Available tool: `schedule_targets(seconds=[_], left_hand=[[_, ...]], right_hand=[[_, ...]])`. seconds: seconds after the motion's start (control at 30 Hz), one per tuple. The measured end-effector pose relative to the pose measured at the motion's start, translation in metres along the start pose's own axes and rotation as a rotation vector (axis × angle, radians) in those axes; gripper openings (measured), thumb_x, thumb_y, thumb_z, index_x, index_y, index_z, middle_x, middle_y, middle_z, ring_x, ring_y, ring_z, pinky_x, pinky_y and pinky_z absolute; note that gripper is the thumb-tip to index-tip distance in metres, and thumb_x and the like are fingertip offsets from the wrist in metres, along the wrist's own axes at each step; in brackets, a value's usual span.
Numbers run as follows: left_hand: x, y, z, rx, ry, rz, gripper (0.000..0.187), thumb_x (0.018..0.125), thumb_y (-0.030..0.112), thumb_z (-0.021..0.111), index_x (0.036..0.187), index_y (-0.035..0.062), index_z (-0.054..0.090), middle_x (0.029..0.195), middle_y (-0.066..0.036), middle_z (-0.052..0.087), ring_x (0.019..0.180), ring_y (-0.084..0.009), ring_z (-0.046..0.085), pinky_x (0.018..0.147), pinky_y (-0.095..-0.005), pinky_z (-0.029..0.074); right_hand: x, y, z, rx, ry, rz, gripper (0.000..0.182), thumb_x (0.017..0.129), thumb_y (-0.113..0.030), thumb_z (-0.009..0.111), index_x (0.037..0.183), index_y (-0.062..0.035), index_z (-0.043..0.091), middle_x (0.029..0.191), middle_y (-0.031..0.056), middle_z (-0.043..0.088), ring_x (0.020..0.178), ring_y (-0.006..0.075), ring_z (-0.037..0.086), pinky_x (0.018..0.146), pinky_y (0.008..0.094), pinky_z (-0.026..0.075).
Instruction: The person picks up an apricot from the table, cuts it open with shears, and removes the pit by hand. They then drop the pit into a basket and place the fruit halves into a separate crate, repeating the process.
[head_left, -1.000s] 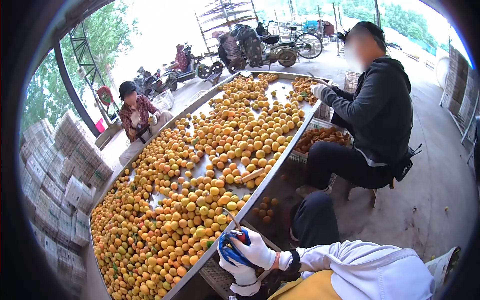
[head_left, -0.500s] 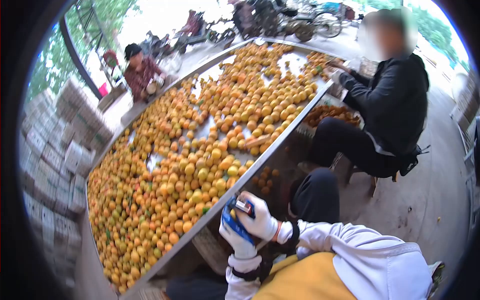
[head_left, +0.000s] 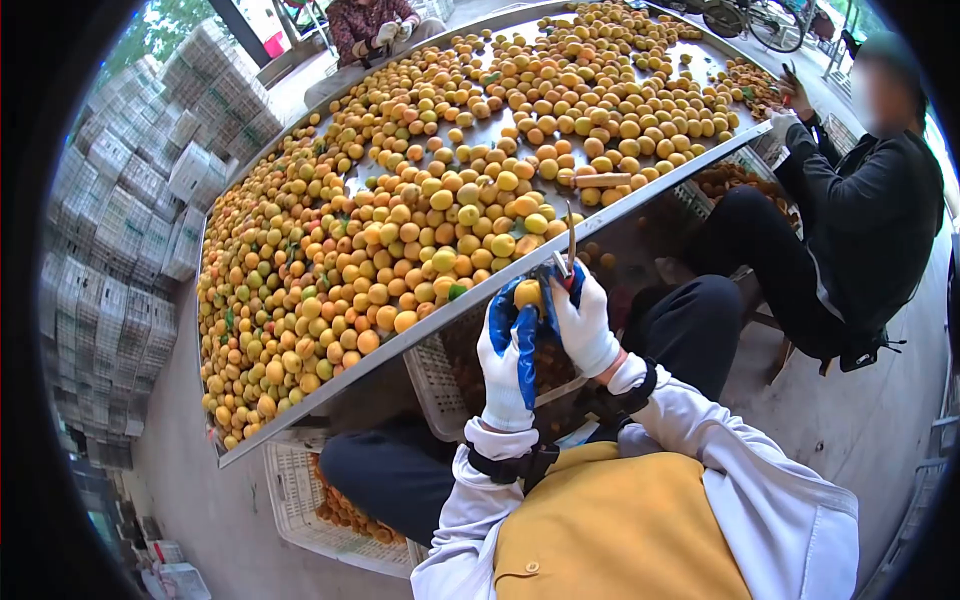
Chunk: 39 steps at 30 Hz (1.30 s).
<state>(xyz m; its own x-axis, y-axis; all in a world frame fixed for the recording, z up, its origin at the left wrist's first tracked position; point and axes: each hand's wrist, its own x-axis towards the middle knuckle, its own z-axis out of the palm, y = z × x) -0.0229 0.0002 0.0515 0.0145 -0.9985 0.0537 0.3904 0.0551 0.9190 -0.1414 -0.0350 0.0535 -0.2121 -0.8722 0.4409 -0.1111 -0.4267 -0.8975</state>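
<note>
My left hand [head_left: 510, 365], in a white glove with blue-coated palm and fingers, is closed around a yellow-orange apricot [head_left: 528, 293]. Beside it, touching or nearly so, my right hand [head_left: 588, 332] wears a similar glove. It grips a slim, pointed tool that looks like a small knife [head_left: 571, 240], its tip standing up past the table edge; the handle is mostly hidden in the fingers. Both hands are just in front of the rim of the metal table [head_left: 400, 342], where many loose apricots [head_left: 440, 260] lie.
A wooden stick [head_left: 602, 181] rests among the fruit. Under the table are white crates [head_left: 290, 500], one holding orange-brown pieces. A co-worker in dark clothes [head_left: 870, 210] sits at the right; another person [head_left: 370, 30] works across the table. Stacked crates [head_left: 120, 230] stand at left.
The view has tilted down and shifted left. My hands have come up to the table edge; an apricot now shows in the left one, and the pointed tool stands upright in the right.
</note>
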Motion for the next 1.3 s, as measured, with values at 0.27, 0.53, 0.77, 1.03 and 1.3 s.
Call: schedule_targets(seconds=[0.27, 0.53, 0.77, 1.03, 1.3], left_hand=[[0.002, 0.031, -0.023, -0.300, -0.079, 0.024, 0.046, 0.104, 0.007, 0.058, 0.148, 0.0037, 0.044, 0.137, -0.016, 0.060, 0.108, -0.0279, 0.069, 0.096, -0.0425, 0.059], [-0.001, 0.046, -0.026, -0.418, -0.081, -0.037, 0.050, 0.103, 0.005, 0.058, 0.151, 0.0046, 0.045, 0.135, -0.015, 0.061, 0.117, -0.0262, 0.066, 0.099, -0.0390, 0.057], [-0.002, 0.051, -0.022, -0.399, -0.086, -0.065, 0.053, 0.103, 0.007, 0.060, 0.152, 0.0022, 0.041, 0.134, -0.017, 0.062, 0.118, -0.0289, 0.066, 0.098, -0.0392, 0.058], [-0.004, 0.049, -0.019, -0.315, -0.046, -0.055, 0.059, 0.101, 0.003, 0.060, 0.155, 0.0009, 0.036, 0.127, -0.019, 0.066, 0.114, -0.0260, 0.068, 0.096, -0.0357, 0.057], [-0.004, 0.052, -0.017, -0.026, 0.044, 0.107, 0.074, 0.094, -0.007, 0.065, 0.158, 0.0006, 0.029, 0.126, -0.017, 0.066, 0.112, -0.0218, 0.068, 0.099, -0.0334, 0.054]], right_hand=[[-0.010, -0.021, -0.032, 0.199, -0.314, 0.183, 0.013, 0.105, -0.007, 0.049, 0.112, -0.0013, 0.058, 0.078, 0.0022, 0.052, 0.066, 0.0110, 0.047, 0.061, 0.0269, 0.042], [-0.024, -0.042, -0.029, -0.108, -0.569, -0.015, 0.005, 0.097, -0.002, 0.058, 0.102, -0.0020, 0.055, 0.072, 0.0176, 0.054, 0.064, 0.0424, 0.053, 0.059, 0.0404, 0.044], [-0.029, -0.040, -0.024, -0.174, -0.559, 0.009, 0.011, 0.095, -0.003, 0.063, 0.104, -0.0017, 0.057, 0.077, 0.0197, 0.059, 0.072, 0.0454, 0.059, 0.063, 0.0432, 0.048], [-0.032, -0.037, -0.022, -0.303, -0.530, 0.005, 0.020, 0.092, -0.010, 0.070, 0.105, -0.0017, 0.056, 0.084, 0.0235, 0.065, 0.080, 0.0473, 0.064, 0.066, 0.0468, 0.051], [-0.032, -0.040, -0.021, -0.398, -0.538, 0.026, 0.023, 0.092, -0.011, 0.071, 0.106, -0.0015, 0.055, 0.081, 0.0234, 0.066, 0.080, 0.0456, 0.066, 0.067, 0.0473, 0.052]])
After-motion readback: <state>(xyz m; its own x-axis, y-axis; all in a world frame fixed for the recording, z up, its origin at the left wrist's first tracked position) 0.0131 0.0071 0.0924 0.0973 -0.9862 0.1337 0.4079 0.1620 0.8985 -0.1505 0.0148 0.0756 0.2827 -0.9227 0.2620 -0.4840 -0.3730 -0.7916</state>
